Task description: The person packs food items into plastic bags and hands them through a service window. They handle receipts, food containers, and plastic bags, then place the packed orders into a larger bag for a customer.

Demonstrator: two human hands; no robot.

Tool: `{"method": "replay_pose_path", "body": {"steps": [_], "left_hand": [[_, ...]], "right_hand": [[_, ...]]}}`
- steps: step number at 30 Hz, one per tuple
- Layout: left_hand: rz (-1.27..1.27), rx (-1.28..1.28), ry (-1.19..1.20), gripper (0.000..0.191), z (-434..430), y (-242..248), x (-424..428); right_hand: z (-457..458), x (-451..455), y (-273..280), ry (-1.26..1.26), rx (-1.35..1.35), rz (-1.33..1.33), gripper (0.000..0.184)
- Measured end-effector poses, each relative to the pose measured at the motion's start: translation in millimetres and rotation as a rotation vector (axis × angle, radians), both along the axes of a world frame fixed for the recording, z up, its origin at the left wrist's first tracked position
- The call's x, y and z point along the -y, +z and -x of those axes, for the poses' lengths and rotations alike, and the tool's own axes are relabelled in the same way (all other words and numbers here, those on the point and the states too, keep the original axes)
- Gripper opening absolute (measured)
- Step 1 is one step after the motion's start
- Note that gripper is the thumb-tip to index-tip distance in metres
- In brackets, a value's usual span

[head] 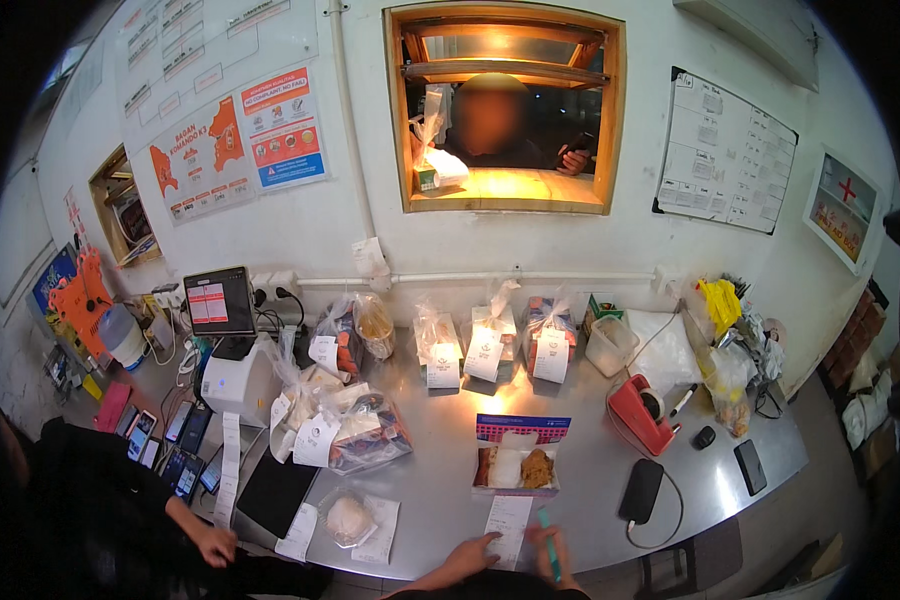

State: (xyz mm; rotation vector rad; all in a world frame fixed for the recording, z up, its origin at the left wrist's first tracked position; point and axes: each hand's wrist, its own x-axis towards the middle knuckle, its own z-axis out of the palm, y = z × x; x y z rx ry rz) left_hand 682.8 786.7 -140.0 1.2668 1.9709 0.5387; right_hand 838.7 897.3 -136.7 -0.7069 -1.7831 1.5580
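A printed paper receipt (507,525) lies on the metal counter in front of me. My left hand (471,556) rests its fingertips on the receipt's left edge. My right hand (553,555) grips a teal pen (548,534), held upright just beside the paper's right edge. Just beyond the receipt sits an opened cardboard meal box (523,427), its lid raised. Inside are white rice (505,469), a piece of fried chicken (537,469) and a brown item at the left that I cannot make out.
Bagged orders (367,431) and a rice tub (347,517) stand left; more bags (487,341) line the wall. On the right are a red tape dispenser (640,416) and cabled power bank (642,491). A co-worker's hand (216,544) is left. Another person (495,142) is at the window.
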Motion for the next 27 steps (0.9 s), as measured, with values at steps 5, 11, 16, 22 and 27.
{"method": "replay_pose_path", "body": {"steps": [5, 11, 16, 22, 27], "left_hand": [[0.149, -0.131, -0.072, 0.062, 0, 30, 4], [0.148, -0.259, -0.122, 0.070, -24, 33, 40], [0.105, -0.150, -0.346, 0.068, -10, 23, 69], [-0.665, -0.388, 0.157, 0.059, 9, 15, 18], [-0.457, 0.055, 0.531, 0.071, 15, -9, -27]], "right_hand": [[-11, 35, 6, 0.413, 0.318, -0.061, 0.029], [-5, 23, 19, -0.135, -0.216, 0.409, 0.031], [-2, -1, 17, -0.186, -0.350, 0.475, 0.034], [8, -16, 17, -0.204, -0.142, 0.325, 0.028], [11, -22, 25, -0.336, -0.208, 0.388, 0.024]]}}
